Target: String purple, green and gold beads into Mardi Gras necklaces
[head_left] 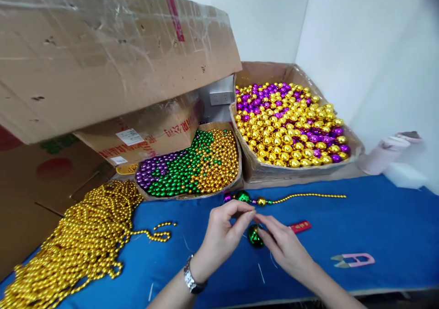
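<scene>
My left hand (226, 229), with a watch (192, 274) on its wrist, is closed in a pinch above the blue cloth. Its fingertips meet those of my right hand (283, 242); what they pinch is too small to make out. A large shiny green bead (254, 237) is at my right thumb and fingers, which are closed against it. Thin pale thread shows near both hands. Just beyond them lies a strand with a green bead (243, 196), a gold bead (261, 201), smaller purple and green beads, and a gold bead chain (308, 195).
Gold bead chains (78, 240) are heaped at left. A carton holds small purple, green and gold beads (181, 172); another holds larger gold and purple beads (288, 126). A cardboard flap (113, 57) overhangs. Pink thread snips (355, 259), a red tag (301, 226) and a pale bottle (382, 156) are at right.
</scene>
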A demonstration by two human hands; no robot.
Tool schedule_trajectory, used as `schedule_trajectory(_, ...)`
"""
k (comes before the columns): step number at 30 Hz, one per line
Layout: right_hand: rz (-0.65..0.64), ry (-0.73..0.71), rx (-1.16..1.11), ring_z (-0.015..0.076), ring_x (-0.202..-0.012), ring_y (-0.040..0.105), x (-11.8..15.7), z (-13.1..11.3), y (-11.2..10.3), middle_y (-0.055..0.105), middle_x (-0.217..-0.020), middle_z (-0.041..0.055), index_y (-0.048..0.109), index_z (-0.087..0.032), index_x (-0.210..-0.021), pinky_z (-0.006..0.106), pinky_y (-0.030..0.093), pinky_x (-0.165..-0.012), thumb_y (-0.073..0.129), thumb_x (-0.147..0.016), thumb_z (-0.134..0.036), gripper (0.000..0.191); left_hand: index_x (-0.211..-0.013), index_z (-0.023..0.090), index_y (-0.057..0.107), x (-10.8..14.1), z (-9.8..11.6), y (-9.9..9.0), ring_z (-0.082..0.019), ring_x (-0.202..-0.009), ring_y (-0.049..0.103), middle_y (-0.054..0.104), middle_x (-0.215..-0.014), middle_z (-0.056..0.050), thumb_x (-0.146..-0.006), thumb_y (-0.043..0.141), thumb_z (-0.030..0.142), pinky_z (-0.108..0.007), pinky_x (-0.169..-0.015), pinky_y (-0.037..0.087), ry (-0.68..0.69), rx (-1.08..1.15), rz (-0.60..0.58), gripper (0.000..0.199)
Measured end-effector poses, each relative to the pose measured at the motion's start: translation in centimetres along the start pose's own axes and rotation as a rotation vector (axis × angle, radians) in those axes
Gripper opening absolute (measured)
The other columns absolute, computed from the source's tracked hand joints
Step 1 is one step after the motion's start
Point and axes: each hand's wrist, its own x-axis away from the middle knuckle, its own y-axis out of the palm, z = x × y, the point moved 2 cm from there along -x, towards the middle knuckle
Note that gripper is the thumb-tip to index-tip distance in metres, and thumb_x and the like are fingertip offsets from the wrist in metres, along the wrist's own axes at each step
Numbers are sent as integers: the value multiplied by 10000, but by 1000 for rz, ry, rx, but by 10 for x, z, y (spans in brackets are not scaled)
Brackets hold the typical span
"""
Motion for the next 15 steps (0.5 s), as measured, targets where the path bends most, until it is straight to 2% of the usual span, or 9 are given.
schedule_trajectory(3, 8, -13, -48, 163, -822, 618, -5, -10, -3, 658, -916, 59, 622, -193, -990, 259, 481, -733, 371, -949, -262, 263, -811, 178, 731, 0, 0, 1, -210, -739, 610, 701, -798, -70, -729, 675, 226, -274, -703, 445, -88, 189, 81, 111)
schedule_trajectory(5, 44, 8, -73, 150, -726, 606, -7, -13, -10, 648, -824, 48, 618, -182, -948, 243, 470, -661, 356, -957, -285, 282, -952, 189, 708, 5, -14, 9, -236, -837, 605, 692, -922, -85, -734, 665, 221, -302, -774, 443, -83, 199, 81, 225)
schedule_trajectory(6, 62, 22, -84, 141, -681, 595, -8, -15, -14, 633, -772, 34, 609, -177, -954, 233, 462, -630, 351, -960, -298, 285, -1054, 201, 670, 9, -23, 16, -252, -920, 589, 672, -1020, -92, -737, 656, 215, -326, -835, 430, -43, 152, 41, 317)
schedule_trajectory(9, 87, 41, -119, 115, -575, 553, -12, -26, -25, 558, -632, -19, 597, -176, -930, 209, 435, -562, 343, -961, -327, 298, -1231, 211, 534, 19, -54, 48, -288, -1120, 482, 564, -1232, -111, -725, 649, 212, -405, -978, 343, 148, -147, -198, 519)
schedule_trajectory(12, 81, 51, -180, 111, -570, 545, -12, -38, -36, 543, -614, -32, 598, -184, -925, 213, 439, -576, 365, -953, -342, 282, -1078, 207, 594, 20, -84, 75, -283, -1093, 472, 580, -1160, -112, -772, 592, 241, -419, -957, 348, 228, -538, -355, 308)
schedule_trajectory(14, 144, 92, -244, 112, -538, 530, -6, -39, -50, 522, -577, -38, 586, -193, -957, 226, 439, -550, 380, -951, -346, 257, -963, 204, 612, 15, -98, 78, -265, -1004, 499, 612, -1032, -100, -810, 524, 197, -413, -895, 380, 225, -707, -373, 176)
schedule_trajectory(15, 225, 102, -248, 112, -515, 517, -1, -36, -62, 502, -555, -41, 581, -196, -963, 232, 433, -523, 386, -950, -347, 247, -937, 198, 609, 11, -104, 75, -258, -958, 508, 617, -972, -95, -814, 504, 170, -408, -862, 393, 218, -748, -372, 164)
